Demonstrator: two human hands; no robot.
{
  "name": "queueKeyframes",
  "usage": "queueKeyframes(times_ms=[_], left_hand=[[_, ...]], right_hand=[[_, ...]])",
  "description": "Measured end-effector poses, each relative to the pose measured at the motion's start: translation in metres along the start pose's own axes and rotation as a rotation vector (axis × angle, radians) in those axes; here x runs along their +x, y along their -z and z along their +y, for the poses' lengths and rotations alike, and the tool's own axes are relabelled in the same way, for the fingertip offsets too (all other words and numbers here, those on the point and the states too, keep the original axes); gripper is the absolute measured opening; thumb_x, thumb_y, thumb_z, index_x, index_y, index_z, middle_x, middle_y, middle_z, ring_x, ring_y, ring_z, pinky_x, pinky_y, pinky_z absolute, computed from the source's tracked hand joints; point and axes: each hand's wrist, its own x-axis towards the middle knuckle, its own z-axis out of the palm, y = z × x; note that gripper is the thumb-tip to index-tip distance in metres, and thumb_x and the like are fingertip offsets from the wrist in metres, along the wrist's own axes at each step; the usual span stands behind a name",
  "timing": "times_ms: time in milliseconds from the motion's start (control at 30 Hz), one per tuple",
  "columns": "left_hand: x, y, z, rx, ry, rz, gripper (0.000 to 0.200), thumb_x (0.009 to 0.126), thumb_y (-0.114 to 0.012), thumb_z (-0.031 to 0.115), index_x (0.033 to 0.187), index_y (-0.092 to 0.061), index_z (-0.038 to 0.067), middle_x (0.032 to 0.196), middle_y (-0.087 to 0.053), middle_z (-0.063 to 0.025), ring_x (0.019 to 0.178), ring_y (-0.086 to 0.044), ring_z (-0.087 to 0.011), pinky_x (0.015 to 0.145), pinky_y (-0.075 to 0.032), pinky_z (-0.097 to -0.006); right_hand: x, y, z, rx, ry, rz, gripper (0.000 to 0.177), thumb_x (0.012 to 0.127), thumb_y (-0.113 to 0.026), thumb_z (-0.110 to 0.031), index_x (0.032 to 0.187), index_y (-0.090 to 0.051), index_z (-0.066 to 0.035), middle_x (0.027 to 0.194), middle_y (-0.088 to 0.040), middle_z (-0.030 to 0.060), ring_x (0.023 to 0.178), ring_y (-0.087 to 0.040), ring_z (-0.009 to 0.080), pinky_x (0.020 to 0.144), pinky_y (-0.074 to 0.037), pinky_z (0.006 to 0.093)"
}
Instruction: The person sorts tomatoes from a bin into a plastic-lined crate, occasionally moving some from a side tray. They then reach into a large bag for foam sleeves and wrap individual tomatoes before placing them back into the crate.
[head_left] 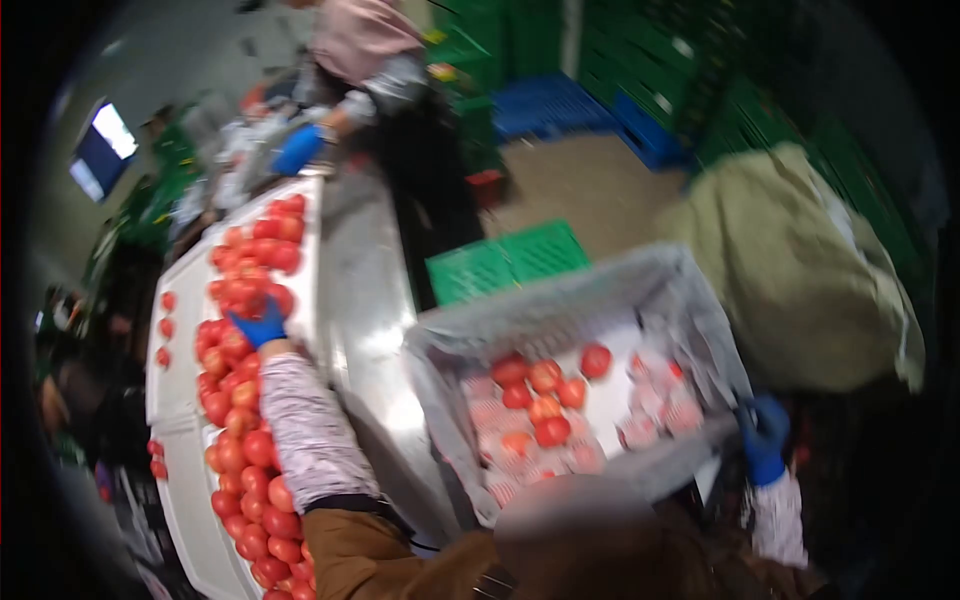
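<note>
My left hand [262, 323], in a blue glove, reaches onto the red, tomato-like fruits [255, 500] heaped along a white tray. Its thumb and fingers are spread and touch the fruits, none visibly lifted. At the right corner of a crate lined with grey plastic [575, 290], my right hand [765, 440], also blue-gloved, is bent beside the rim. Blur and shadow hide whether it grips the rim. Inside the crate lie several bare red fruits [545, 376] and several fruits in pale foam nets [660, 400], around a white patch of the bottom.
A metal table edge [375, 280] runs between tray and crate. Behind the crate is a green crate [510, 262]; a pale green sack [800, 270] bulges at the right. Across the table stands another person [370, 50] with a blue-gloved hand [297, 150]. Blue pallets [550, 105] lie behind.
</note>
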Motion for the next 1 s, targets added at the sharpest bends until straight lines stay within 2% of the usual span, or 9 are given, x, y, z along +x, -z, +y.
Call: queueKeyframes(times_ms=[133,333,367,433,567,667,733,800,1000], left_hand=[[-0.045,-0.023,0.028,-0.22,0.404,-0.017,0.042,0.077,-0.055,0.022,0.113,-0.042,0.003,0.115,-0.045,-0.0213,0.104,-0.046,-0.039,0.09,-0.038,-0.0486],[-0.256,-0.065,0.041,-0.147,0.807,-0.779,0.037,0.086,-0.038,0.013,0.12,-0.042,-0.001,0.114,-0.051,-0.0173,0.106,-0.049,-0.0296,0.092,-0.038,-0.0411],[-0.29,-0.065,0.037,-0.084,0.823,-0.757,0.037,0.085,-0.039,0.014,0.119,-0.042,-0.001,0.111,-0.052,-0.0163,0.103,-0.051,-0.0287,0.091,-0.039,-0.0398],[-0.345,-0.06,0.031,-0.021,0.929,-0.757,0.038,0.085,-0.04,0.015,0.12,-0.042,-0.001,0.11,-0.053,-0.0142,0.099,-0.053,-0.0273,0.088,-0.041,-0.0388],[-0.407,-0.047,0.005,0.062,1.148,-0.607,0.034,0.085,-0.043,0.017,0.116,-0.047,0.003,0.102,-0.057,-0.0117,0.093,-0.056,-0.0258,0.08,-0.046,-0.0367],[-0.424,-0.041,-0.024,0.154,1.192,-0.546,0.032,0.083,-0.046,0.018,0.112,-0.05,0.004,0.096,-0.058,-0.0118,0.085,-0.058,-0.023,0.077,-0.047,-0.0327],[-0.422,-0.03,-0.047,0.212,1.202,-0.571,0.031,0.082,-0.047,0.018,0.11,-0.051,0.004,0.095,-0.059,-0.0108,0.084,-0.058,-0.0207,0.076,-0.047,-0.0301],[-0.424,-0.028,-0.06,0.359,1.11,-0.566,0.031,0.083,-0.047,0.019,0.109,-0.051,0.003,0.095,-0.059,-0.0105,0.083,-0.058,-0.0196,0.075,-0.047,-0.0285],[-0.442,-0.04,-0.07,0.515,0.837,-0.744,0.037,0.078,-0.056,0.013,0.113,-0.05,0.005,0.1,-0.057,-0.0069,0.087,-0.056,-0.0168,0.079,-0.044,-0.0273]], right_hand=[[0.052,-0.015,-0.024,0.344,-0.059,-0.164,0.012,0.068,-0.062,0.001,0.081,-0.062,0.0,0.072,-0.061,0.0104,0.066,-0.059,0.0206,0.06,-0.044,0.0285],[0.09,-0.161,0.002,0.473,-0.053,-0.728,0.027,0.075,-0.057,-0.014,0.1,-0.059,-0.006,0.093,-0.06,0.0136,0.084,-0.059,0.0248,0.072,-0.046,0.032],[0.08,-0.203,0.021,0.288,0.244,-0.692,0.037,0.072,-0.059,-0.016,0.109,-0.055,-0.011,0.101,-0.057,0.0124,0.087,-0.057,0.0267,0.072,-0.047,0.0339],[0.067,-0.251,0.017,-0.074,0.399,-0.874,0.061,0.066,-0.061,-0.015,0.122,-0.041,-0.023,0.117,-0.046,0.0147,0.089,-0.055,0.0307,0.072,-0.047,0.0369],[0.035,-0.302,0.04,-0.159,0.395,-0.807,0.064,0.066,-0.061,-0.015,0.125,-0.038,-0.021,0.123,-0.04,0.0167,0.089,-0.055,0.0347,0.072,-0.048,0.0383],[0.038,-0.317,0.05,0.085,0.296,-0.773,0.061,0.068,-0.06,-0.014,0.125,-0.037,-0.015,0.122,-0.042,0.0152,0.092,-0.054,0.0321,0.072,-0.048,0.0399],[0.058,-0.29,0.033,0.956,-0.57,-1.163,0.056,0.071,-0.059,-0.017,0.122,-0.038,-0.01,0.114,-0.047,0.0127,0.096,-0.053,0.0285,0.075,-0.047,0.0403],[0.066,-0.268,0.011,1.586,-1.112,-1.249,0.045,0.077,-0.053,-0.032,0.115,-0.043,-0.01,0.113,-0.048,0.0115,0.099,-0.052,0.0259,0.075,-0.048,0.0403],[0.091,-0.214,-0.029,1.937,-1.224,-1.405,0.046,0.079,-0.044,-0.043,0.111,-0.046,-0.011,0.111,-0.052,0.0097,0.1,-0.052,0.0263,0.072,-0.048,0.0421]])
